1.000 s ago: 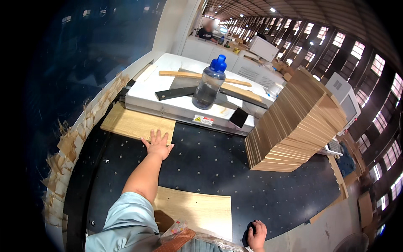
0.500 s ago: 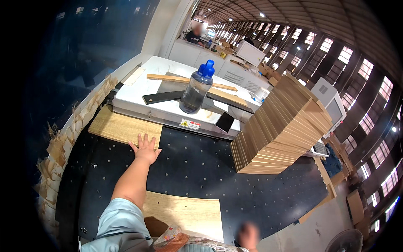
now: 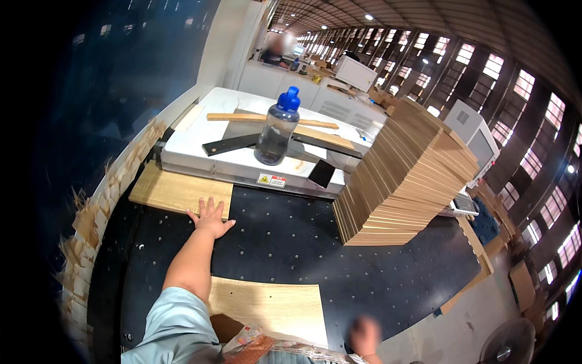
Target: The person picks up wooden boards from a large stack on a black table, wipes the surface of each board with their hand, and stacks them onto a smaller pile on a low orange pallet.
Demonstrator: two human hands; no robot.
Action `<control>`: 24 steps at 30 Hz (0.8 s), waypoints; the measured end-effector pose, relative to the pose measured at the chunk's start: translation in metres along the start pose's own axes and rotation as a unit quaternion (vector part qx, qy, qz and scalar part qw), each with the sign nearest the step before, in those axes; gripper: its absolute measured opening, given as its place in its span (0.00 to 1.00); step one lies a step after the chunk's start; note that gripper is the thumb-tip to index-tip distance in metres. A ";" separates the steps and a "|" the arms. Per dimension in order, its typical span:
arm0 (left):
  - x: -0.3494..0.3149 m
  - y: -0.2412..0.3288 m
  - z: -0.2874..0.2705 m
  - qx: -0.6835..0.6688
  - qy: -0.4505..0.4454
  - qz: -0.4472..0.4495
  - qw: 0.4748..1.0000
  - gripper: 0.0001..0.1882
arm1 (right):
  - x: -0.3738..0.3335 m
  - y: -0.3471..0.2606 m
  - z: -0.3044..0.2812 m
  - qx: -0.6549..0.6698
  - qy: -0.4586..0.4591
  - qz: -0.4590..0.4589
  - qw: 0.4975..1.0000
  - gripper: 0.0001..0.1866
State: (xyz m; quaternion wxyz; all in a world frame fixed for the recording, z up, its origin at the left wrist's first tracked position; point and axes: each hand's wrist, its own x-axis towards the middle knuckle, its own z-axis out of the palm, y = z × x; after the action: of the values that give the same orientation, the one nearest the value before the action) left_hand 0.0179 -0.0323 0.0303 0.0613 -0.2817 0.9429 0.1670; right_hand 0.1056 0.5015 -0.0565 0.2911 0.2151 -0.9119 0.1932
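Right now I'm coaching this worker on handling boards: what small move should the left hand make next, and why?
Probably slide the left hand further onto the wooden board to get a flat hold. Only its fingertips reach the board's near right edge; the palm rests on the black table, fingers spread, gripping nothing.

Head view looks steeply down across the black table [image 3: 291, 242]

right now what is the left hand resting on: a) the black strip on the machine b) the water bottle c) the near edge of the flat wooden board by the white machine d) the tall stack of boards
c: the left hand lies flat, fingers spread, on the near edge of the wooden board, well apart from the water bottle and the tall stack of boards.
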 end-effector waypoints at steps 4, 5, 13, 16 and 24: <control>0.003 -0.034 -0.004 -0.038 -0.016 0.061 0.997 0.44 | 0.009 -0.010 0.002 0.039 0.000 0.011 0.999 0.06; 0.005 -0.037 0.001 -0.040 -0.001 0.085 0.996 0.43 | 0.012 -0.016 -0.002 0.045 -0.012 0.015 0.999 0.05; -0.131 0.033 0.053 0.076 0.020 0.424 0.902 0.32 | 0.001 0.016 0.008 0.129 -0.113 0.076 0.982 0.06; -0.142 0.032 0.060 0.072 0.004 0.424 0.903 0.30 | 0.023 -0.062 -0.028 0.236 -0.227 0.205 0.922 0.25; -0.146 0.032 0.054 0.033 0.035 0.436 0.898 0.24 | 0.014 -0.098 -0.033 0.211 -0.259 0.020 0.942 0.31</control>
State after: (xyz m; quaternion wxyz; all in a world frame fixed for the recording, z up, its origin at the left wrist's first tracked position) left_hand 0.1232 0.0868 0.0198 -0.0421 0.1545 0.9777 0.1360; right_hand 0.1598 0.4318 -0.0007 -0.0117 0.2956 -0.8984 0.3246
